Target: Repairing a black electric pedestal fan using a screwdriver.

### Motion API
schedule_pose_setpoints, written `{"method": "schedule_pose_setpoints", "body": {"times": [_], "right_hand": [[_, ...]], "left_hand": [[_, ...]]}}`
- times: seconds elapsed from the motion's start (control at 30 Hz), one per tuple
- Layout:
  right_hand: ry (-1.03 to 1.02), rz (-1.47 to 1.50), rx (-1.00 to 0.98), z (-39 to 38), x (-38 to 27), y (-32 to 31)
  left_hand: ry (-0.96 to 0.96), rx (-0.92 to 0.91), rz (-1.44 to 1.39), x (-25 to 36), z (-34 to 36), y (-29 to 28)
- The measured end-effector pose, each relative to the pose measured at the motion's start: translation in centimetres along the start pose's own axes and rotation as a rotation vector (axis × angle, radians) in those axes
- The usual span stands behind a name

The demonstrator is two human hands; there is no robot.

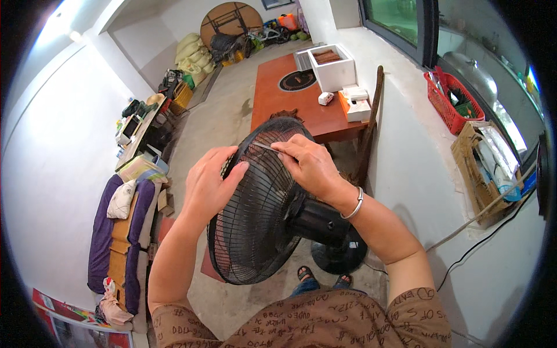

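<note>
Gripping the rim of the black pedestal fan's wire guard [255, 220] at the centre of the frame, the left hand [210, 182] curls over the edge with its fingers closed on the wires, apparently to keep the head from swinging; the right hand [310, 165] is pinched shut on a thin light stick or tool [264, 146], whose tip lies against the top of the guard, a hold that suits fine poking between the wires; what the tool is exactly I cannot tell. One fan stands on the concrete floor, its round base [339, 255] at lower centre beside the person's two sandalled feet; one silver bangle [355, 204] sits on the right wrist. Beyond, at upper centre, one reddish-brown desk [278, 107] carries one white foam box [332, 69] and a few small cartons; at right, one red basket [449, 104] and one cardboard box [478, 168] line the sill; at left lies one purple and orange bench cushion [119, 238].
</note>
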State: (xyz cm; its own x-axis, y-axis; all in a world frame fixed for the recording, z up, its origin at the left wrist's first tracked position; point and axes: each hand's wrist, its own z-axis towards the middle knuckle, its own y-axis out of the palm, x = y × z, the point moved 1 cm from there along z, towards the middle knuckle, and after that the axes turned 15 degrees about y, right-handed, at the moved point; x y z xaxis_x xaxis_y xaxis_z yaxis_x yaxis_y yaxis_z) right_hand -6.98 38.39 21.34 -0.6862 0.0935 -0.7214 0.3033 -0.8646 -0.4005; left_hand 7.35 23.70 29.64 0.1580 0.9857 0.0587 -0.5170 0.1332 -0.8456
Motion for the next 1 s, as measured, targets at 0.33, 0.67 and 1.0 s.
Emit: {"method": "schedule_pose_setpoints", "body": {"times": [0.33,0.67,1.0], "right_hand": [[0.016,0.036,0.024,0.0,0.2,0.3],[0.618,1.121,-0.257,1.0,0.3,-2.4],[0.312,1.383,0.103,0.4,-1.8,-4.0]], "left_hand": [[-0.075,-0.052,0.080,-0.3,2.2,0.5],[-0.064,-0.047,0.034,-0.5,2.4,0.6],[0.273,0.055,-0.100,5.6,2.9,0.7]]}}
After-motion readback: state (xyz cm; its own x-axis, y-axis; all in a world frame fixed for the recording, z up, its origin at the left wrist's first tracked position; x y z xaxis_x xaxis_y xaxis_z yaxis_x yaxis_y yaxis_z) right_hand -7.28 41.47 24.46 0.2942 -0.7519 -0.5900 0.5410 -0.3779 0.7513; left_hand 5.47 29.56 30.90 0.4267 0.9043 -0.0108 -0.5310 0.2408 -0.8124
